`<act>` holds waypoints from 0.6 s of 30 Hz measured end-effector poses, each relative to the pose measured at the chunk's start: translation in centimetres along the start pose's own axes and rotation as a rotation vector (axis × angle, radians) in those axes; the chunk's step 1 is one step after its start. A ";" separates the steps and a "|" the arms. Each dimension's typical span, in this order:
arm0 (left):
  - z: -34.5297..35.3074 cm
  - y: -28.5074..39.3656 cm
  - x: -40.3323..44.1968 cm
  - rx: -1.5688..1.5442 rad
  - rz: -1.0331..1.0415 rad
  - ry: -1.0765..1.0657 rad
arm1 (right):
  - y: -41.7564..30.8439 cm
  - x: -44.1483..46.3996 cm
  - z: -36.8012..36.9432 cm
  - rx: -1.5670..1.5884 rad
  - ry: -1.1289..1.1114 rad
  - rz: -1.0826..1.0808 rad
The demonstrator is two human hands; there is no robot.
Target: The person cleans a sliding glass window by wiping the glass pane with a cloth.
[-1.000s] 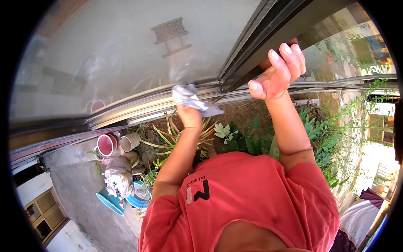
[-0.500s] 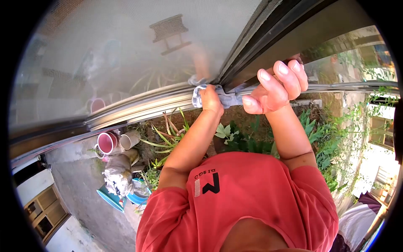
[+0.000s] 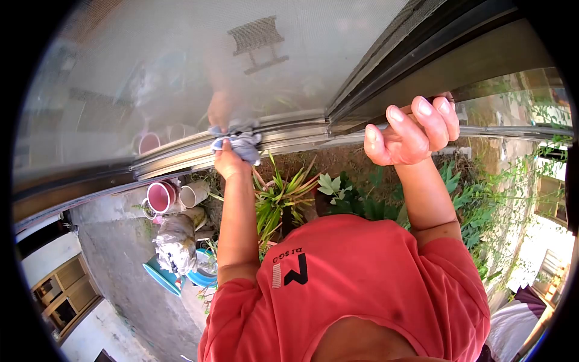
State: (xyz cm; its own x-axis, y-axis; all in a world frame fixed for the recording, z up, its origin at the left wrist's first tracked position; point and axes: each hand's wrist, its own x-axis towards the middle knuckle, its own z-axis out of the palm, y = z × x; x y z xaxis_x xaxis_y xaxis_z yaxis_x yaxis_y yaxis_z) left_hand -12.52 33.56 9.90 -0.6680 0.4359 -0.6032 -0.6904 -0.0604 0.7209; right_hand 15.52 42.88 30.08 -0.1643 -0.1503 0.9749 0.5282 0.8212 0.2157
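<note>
My left hand [image 3: 229, 163] is closed on a crumpled grey-blue cloth [image 3: 244, 145], pressed to the metal sill track [image 3: 289, 136] of a sliding window. The cloth and hand are mirrored in the large glass pane [image 3: 163, 72] above. Farther right, my right hand [image 3: 416, 133] is raised near the dark window frame [image 3: 434, 78]. Its fingers are curled loosely and its thumb stands apart, with nothing seen in it. Whether its fingertips touch the frame or glass, I cannot tell.
Below the sill grow a spiky-leaved plant [image 3: 283, 196] and leafy greenery [image 3: 470, 199]. At the left are a pink-lined bucket [image 3: 161, 197], a pale pot [image 3: 193, 194], a plastic-wrapped bundle [image 3: 176, 246] and blue basins [image 3: 163, 276]. A white wall with a wooden window [image 3: 66, 292] stands beyond.
My left hand has slid the cloth leftward along the track, away from the frame's corner. My right hand stays by the frame, slightly farther right in view.
</note>
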 end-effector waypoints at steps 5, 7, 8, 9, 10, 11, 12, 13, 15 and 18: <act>2.1 -4.0 -2.6 -0.006 -0.070 -0.077 | 0.5 0.3 0.1 -0.025 -0.015 -0.061; 4.7 -7.5 -5.7 0.115 -0.193 -0.118 | 0.8 0.3 0.0 -0.051 -0.049 -0.135; 6.3 -9.4 -7.4 0.188 -0.228 -0.163 | 0.8 0.3 0.1 -0.054 -0.042 -0.146; 7.7 -11.1 -8.9 0.256 -0.263 -0.211 | 0.8 0.4 0.1 -0.056 -0.035 -0.162; 8.7 -12.4 -10.0 0.228 -0.231 -0.202 | 0.7 0.4 -0.1 -0.054 -0.054 -0.150; 9.2 -13.0 -10.4 0.202 -0.196 -0.195 | 0.8 0.5 -0.2 -0.058 -0.054 -0.154; 9.3 -13.0 -10.4 0.202 -0.194 -0.197 | 0.9 0.6 -0.2 -0.031 -0.063 -0.154; 9.2 -12.6 -10.4 0.302 -0.222 -0.256 | 0.9 0.6 -0.2 0.002 -0.069 -0.152; 8.7 -11.0 -9.9 0.496 -0.263 -0.351 | 0.4 0.6 -0.4 -0.068 -0.082 -0.129; 7.7 -9.5 -7.6 0.432 -0.381 -0.405 | 0.1 0.5 -0.8 -0.110 -0.122 -0.098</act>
State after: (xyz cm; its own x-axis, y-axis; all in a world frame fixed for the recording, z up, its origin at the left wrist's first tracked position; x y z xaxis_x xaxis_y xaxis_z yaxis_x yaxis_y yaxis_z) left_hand 1.30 37.68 10.23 -0.1873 0.6607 -0.7269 -0.6274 0.4889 0.6060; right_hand 16.16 42.45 30.63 -0.3158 -0.1533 0.9364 0.5916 0.7398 0.3206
